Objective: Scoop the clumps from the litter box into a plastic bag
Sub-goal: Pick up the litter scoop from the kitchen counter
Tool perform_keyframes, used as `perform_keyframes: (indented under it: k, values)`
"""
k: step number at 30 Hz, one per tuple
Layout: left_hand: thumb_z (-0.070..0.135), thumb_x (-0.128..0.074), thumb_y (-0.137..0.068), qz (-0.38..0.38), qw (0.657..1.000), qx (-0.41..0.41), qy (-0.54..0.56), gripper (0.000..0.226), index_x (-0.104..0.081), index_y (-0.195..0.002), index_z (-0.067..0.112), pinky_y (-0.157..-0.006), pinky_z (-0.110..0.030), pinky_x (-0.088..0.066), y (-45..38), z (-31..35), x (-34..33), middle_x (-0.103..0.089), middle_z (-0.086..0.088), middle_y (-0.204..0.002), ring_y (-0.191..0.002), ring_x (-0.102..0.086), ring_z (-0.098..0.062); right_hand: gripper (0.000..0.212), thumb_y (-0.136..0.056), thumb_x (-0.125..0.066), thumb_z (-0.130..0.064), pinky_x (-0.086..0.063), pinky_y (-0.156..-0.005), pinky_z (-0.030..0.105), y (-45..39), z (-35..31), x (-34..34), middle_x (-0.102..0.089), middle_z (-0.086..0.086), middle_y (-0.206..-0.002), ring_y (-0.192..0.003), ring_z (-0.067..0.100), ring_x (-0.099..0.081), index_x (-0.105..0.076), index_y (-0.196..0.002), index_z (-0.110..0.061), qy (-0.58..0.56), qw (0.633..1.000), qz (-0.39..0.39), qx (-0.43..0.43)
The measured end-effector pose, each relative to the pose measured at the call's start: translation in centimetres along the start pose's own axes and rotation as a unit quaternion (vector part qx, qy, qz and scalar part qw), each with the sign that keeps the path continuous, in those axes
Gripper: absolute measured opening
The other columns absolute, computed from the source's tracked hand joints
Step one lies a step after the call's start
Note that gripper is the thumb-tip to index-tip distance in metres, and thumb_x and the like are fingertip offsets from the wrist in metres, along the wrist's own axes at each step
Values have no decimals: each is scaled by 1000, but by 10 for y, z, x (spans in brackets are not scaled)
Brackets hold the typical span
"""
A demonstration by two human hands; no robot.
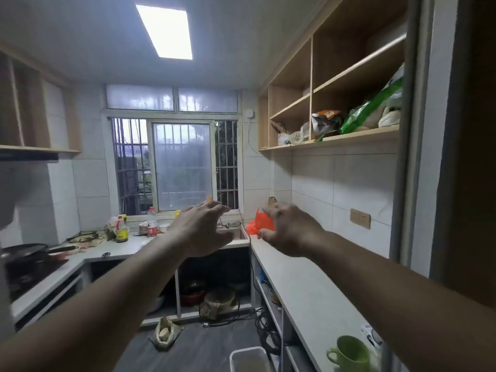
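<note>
We see both arms stretched forward at chest height into a narrow kitchen, and neither hand holds anything. The left hand [204, 229] has its fingers spread and loosely bent, hanging in the air in front of the sink [236, 234]. The right hand [290, 229] is also spread, fingers and thumb apart, and it hovers above the far end of the right-hand surface [303, 285]. Just past its fingertips we see an orange plastic bag [261, 221] sitting on that surface in the corner beside the sink; whether the fingers touch it we cannot tell. At the bottom edge of the view, on the floor, a white rectangular bin [248, 358] shows its rim, and we cannot tell whether it is the litter box. A green mug [349, 353] stands on the near end of the same surface. On the left surface a dark pan [29, 252] rests by the stove, with bottles [122, 229] near the window.
</note>
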State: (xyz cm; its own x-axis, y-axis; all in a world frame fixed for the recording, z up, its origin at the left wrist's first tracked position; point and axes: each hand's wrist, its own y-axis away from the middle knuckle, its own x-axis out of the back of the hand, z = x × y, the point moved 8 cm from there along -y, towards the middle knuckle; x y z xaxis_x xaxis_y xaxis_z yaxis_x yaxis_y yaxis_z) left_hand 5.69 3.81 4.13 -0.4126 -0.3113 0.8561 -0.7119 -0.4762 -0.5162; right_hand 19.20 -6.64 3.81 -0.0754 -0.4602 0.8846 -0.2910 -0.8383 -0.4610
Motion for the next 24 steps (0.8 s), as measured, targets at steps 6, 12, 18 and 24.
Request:
perform_keyframes:
  k: [6, 12, 18, 24]
  values:
    - [64, -56, -86, -32, 999, 3, -26, 73, -37, -150, 34, -108, -38, -37, -31, 14, -31, -38, 7, -156, -136, -45, -20, 59, -93, -52, -52, -42, -103, 44, -24, 31, -36, -50, 6, -142, -130, 28, -47, -44, -145, -24, -1, 999, -32, 2]
    - [65, -55, -85, -50, 998, 16, -43, 73, -38, -149, 34, -111, -39, -35, -57, 3, -65, -39, 10, -156, -138, -44, -19, 59, -93, -52, -45, -44, -104, 45, -47, 53, -63, -49, 6, -144, -129, 29, -48, -43, -147, -22, -16, 999, -37, -4]
    - [66, -55, -83, -72, 997, 23, -21, 75, -37, -149, 36, -111, -43, -37, -88, -6, -113, -36, 11, -158, -137, -44, -21, 53, -93, -51, -46, -47, -99, 45, -80, 80, -104, -53, 7, -136, -122, 30, -51, -48, -139, -21, 4, 998, -53, -27]
    - [63, -57, -84, -72, 997, 16, 10, 70, -40, -147, 37, -110, -39, -36, -140, -32, -162, -38, 12, -156, -137, -44, -20, 51, -92, -50, -47, -50, -94, 44, -134, 111, -138, -54, 7, -133, -119, 30, -53, -47, -137, -24, 20, 997, -55, -59]
